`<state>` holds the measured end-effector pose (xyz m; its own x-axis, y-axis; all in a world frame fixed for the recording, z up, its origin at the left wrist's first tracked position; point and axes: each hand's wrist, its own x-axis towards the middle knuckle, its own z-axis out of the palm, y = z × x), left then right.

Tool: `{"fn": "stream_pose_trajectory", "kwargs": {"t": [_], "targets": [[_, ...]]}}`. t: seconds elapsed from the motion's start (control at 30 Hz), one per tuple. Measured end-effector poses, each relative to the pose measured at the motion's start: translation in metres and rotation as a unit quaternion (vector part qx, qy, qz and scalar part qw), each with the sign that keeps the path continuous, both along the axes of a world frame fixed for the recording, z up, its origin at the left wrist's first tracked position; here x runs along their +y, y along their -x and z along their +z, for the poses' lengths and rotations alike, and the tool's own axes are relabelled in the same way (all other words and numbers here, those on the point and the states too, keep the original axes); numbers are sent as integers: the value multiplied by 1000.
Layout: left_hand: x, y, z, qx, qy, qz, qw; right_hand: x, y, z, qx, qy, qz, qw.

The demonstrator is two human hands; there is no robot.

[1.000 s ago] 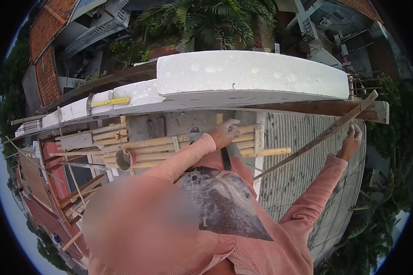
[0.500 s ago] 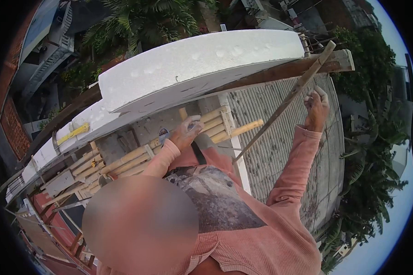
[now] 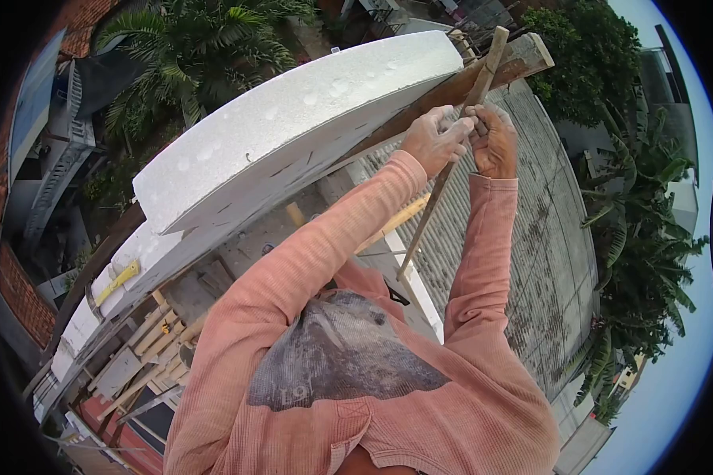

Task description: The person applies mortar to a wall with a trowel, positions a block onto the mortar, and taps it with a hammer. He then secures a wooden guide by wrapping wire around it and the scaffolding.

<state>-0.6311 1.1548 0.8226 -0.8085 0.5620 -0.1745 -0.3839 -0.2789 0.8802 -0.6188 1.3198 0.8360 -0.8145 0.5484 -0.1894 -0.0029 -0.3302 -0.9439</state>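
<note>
My left hand [image 3: 436, 144] is raised in front of a slim wooden stick [image 3: 429, 207], its powder-covered fingers curled and drawn together. Close beside it, my right hand [image 3: 495, 144] has its thumb and fingers pinched, the fingertips almost meeting those of the left. Both hands overlap the slanting stick in this view; I cannot tell what small thing the fingers hold. To the left of the hands curves a thick white slab [image 3: 293, 119] with a rough top and small dents. A bent wire [image 3: 248, 157] pokes out near its lower edge.
A wooden beam [image 3: 523, 59] juts out past the slab's right end. Below lies a corrugated roof [image 3: 523, 237]. A yellow tool [image 3: 119, 283] rests on the white ledge at left. Bamboo poles [image 3: 157, 326] lie lower down, and palms [image 3: 206, 47] grow beyond the slab.
My left hand has swung up and right, from over the bamboo poles to the stick beside my right hand. My right hand has shifted left. The whole view has shifted a little.
</note>
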Motion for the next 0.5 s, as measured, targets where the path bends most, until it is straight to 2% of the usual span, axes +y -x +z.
{"fn": "stream_pose_trajectory", "kwargs": {"t": [0.07,0.17,0.23,0.3,0.33,0.43,0.5], "targets": [[23,18,3,-50,-44,38,997,1,7,-10,24,28,-15,999],[29,36,-1,-24,-19,45,999,2,7,-12,15,33,-14,999],[28,40,0,98,115,80,985,-1,9,-11,-4,34,-14,999],[23,48,6,240,227,95,939,-8,13,-9,2,36,-26,999],[23,53,14,229,271,82,931,-11,15,-7,0,39,-33,999],[30,70,24,292,335,113,889,-13,22,-6,4,43,-39,998],[37,82,32,262,331,103,901,-15,22,-4,-3,8,-38,999]]}}
